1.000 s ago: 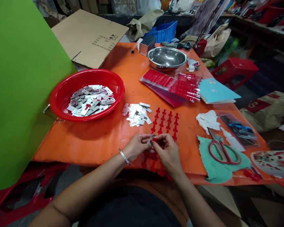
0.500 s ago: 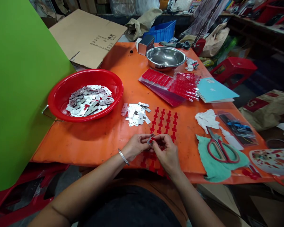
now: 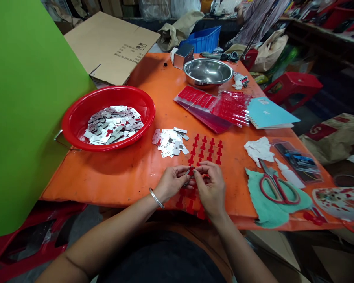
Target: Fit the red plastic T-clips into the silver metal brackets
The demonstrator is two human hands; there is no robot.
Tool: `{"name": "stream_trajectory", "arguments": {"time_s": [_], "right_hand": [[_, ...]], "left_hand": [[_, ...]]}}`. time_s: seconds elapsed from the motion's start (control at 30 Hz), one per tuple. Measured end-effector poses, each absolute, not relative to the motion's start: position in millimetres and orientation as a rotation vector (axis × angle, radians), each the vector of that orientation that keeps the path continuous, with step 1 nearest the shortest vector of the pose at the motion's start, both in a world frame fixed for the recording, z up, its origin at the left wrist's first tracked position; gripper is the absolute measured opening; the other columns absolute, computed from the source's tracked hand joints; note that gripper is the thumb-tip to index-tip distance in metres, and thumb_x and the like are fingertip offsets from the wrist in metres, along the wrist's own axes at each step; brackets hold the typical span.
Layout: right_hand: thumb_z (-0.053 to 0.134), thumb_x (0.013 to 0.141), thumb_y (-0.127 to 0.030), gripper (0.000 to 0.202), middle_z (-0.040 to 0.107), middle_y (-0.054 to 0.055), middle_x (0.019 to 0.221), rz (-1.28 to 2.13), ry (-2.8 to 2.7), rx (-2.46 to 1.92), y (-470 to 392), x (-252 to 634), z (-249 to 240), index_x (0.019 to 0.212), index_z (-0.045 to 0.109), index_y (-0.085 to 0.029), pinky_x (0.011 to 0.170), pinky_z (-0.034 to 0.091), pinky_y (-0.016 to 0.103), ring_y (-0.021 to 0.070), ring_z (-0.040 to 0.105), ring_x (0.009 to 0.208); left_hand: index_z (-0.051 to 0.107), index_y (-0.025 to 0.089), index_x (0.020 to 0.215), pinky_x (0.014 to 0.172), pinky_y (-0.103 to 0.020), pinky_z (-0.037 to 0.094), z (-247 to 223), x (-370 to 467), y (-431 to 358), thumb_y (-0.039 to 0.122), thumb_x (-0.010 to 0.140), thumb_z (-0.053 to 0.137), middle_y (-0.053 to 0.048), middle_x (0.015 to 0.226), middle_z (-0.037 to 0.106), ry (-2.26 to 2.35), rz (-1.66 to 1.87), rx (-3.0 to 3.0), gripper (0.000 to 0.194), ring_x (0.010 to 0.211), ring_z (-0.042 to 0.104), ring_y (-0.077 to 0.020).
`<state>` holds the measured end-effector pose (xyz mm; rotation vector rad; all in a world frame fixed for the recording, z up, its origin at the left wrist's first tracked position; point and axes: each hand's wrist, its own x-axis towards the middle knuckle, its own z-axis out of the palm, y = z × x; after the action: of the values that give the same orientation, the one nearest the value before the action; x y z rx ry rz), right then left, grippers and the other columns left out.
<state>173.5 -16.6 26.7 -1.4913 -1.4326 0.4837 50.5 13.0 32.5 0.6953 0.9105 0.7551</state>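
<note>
Between thumb and fingers, my left hand (image 3: 171,182) grips a small metal plate (image 3: 187,179), mostly covered by the fingers. My right hand (image 3: 210,188) is closed in a pinch at the plate's right end, its thumb touching near a bit of red. Whether that red is on the plate or behind it, I cannot tell. Beneath both hands lie rows of red T-shaped pieces (image 3: 211,149), partly hidden. Just beyond my left hand is a loose pile of flat metal plates (image 3: 169,142), a few with red on them.
At left stands a red basin (image 3: 73,133) holding many metal plates, beside a green panel (image 3: 23,110). Farther back are a steel bowl (image 3: 194,79), red sheets (image 3: 194,98) and a blue notebook (image 3: 271,114). Scissors (image 3: 279,188) lie on a green cloth (image 3: 261,214) at right.
My right hand has lifted and shifted slightly, its fingers a little more spread around the plate's end. The plate has tilted and sits more hidden in my left fingers.
</note>
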Motion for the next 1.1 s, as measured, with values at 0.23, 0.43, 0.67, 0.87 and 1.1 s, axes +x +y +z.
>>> {"name": "stream_trajectory", "arguments": {"time_s": [0.23, 0.43, 0.67, 0.87, 1.1], "right_hand": [[0.058, 0.08, -0.025, 0.008, 0.055, 0.007, 0.096, 0.622, -1.372, -1.542, -9.9, 176.9, 26.6, 0.077, 0.06, -0.017, 0.056, 0.049, 0.025, 0.0168, 0.056, 0.082], [0.058, 0.078, -0.023, 0.006, 0.055, 0.005, 0.091, 0.637, -1.335, -1.559, -7.7, 176.3, 28.2, 0.076, 0.059, -0.017, 0.057, 0.05, 0.025, 0.0161, 0.056, 0.08], [0.059, 0.079, -0.025, 0.007, 0.052, 0.004, 0.09, 0.634, -1.325, -1.546, -9.2, 174.5, 27.5, 0.077, 0.058, -0.018, 0.058, 0.05, 0.025, 0.0138, 0.055, 0.074], [0.07, 0.067, -0.027, 0.05, 0.05, 0.003, 0.1, 0.755, -1.067, -1.501, -5.1, 176.3, 28.5, 0.109, 0.043, -0.023, 0.053, 0.05, 0.024, 0.0104, 0.055, 0.064], [0.065, 0.073, -0.035, 0.019, 0.065, 0.003, 0.072, 1.029, -1.122, -1.465, -11.0, 179.7, 31.6, 0.079, 0.065, -0.017, 0.063, 0.049, 0.028, 0.0152, 0.06, 0.066]], "left_hand": [[0.063, 0.008, 0.098, 0.063, -0.025, 0.053, 30.5, 50.4, 12.9, 0.017, 0.074, 0.065, -0.005, 0.072, 0.068, 0.884, 0.747, 0.717, 0.026, 0.06, 0.064, -0.0117], [0.062, 0.008, 0.1, 0.065, -0.025, 0.053, 30.1, 50.6, 13.1, 0.019, 0.073, 0.066, -0.005, 0.072, 0.068, 0.874, 0.747, 0.72, 0.029, 0.06, 0.064, -0.0115], [0.063, 0.008, 0.1, 0.066, -0.026, 0.053, 30.4, 51.4, 9.9, 0.02, 0.074, 0.065, -0.006, 0.075, 0.068, 0.877, 0.768, 0.742, 0.028, 0.062, 0.064, -0.0123], [0.064, 0.009, 0.101, 0.067, -0.026, 0.053, 31.7, 48.9, 8.6, 0.025, 0.072, 0.067, -0.006, 0.079, 0.069, 0.869, 0.794, 0.769, 0.034, 0.067, 0.065, -0.0142], [0.064, 0.012, 0.1, 0.076, -0.028, 0.052, 33.3, 42.9, 5.6, 0.032, 0.069, 0.071, -0.007, 0.091, 0.068, 0.758, 0.75, 0.787, 0.038, 0.078, 0.065, -0.015]]}}
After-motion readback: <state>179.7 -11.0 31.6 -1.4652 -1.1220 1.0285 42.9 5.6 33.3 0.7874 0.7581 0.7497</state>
